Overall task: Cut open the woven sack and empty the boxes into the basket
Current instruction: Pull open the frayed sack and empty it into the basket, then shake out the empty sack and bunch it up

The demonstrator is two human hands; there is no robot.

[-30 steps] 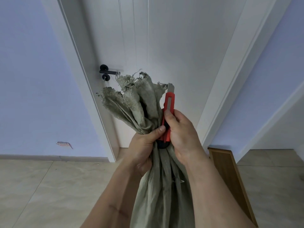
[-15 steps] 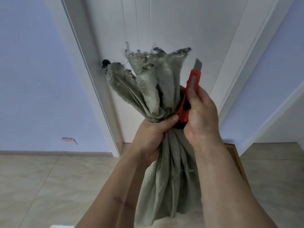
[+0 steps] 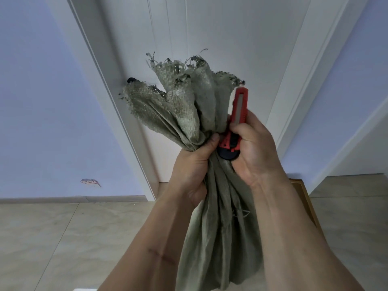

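Observation:
A grey-green woven sack (image 3: 218,238) hangs in front of me, its frayed mouth bunched and fanned out above the neck. My left hand (image 3: 192,166) grips that gathered neck from the left. My right hand (image 3: 252,152) holds a red utility knife (image 3: 237,120) upright against the right side of the neck, thumb on its body; no blade shows beyond the red tip. The boxes and the basket are out of view.
A white door (image 3: 210,38) with a black handle (image 3: 131,80) stands behind the sack, between pale blue walls. A wooden panel (image 3: 302,198) lies on the tiled floor at the right. A small white edge (image 3: 84,289) shows at the bottom.
The sack's neck and both hands rose, then sank a little. The knife swung out to the right of the sack and has come back upright beside the neck.

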